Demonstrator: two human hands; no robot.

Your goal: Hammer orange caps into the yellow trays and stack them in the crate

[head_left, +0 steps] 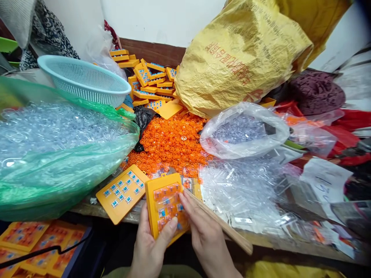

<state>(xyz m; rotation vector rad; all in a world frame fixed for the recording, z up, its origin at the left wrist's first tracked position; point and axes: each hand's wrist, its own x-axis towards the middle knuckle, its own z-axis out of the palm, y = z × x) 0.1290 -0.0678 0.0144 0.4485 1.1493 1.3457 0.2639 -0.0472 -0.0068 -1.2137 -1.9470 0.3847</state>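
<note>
My left hand (pixel 153 239) grips a yellow plastic case (pixel 149 193) from its left and lower side, thumb on the front. Rows of small orange clear pieces and blue-and-white parts sit in its face. In my right hand (pixel 205 231) is a wooden stick (pixel 232 230), pointing down to the right, while the fingertips touch the case's right edge. A flat yellow panel (pixel 123 204) with blue-and-white squares lies just left of the case. Behind both is a heap of small orange ring-shaped pieces (pixel 174 143).
A green bag (pixel 66 185) of clear pieces stands left, below a light-blue basket (pixel 84 79). More yellow cases (pixel 153 81) are piled behind. A yellow sack (pixel 232 58), a white bag (pixel 243 148) and loose clear pieces (pixel 240 189) lie right. Filled cases (pixel 37 247) sit lower left.
</note>
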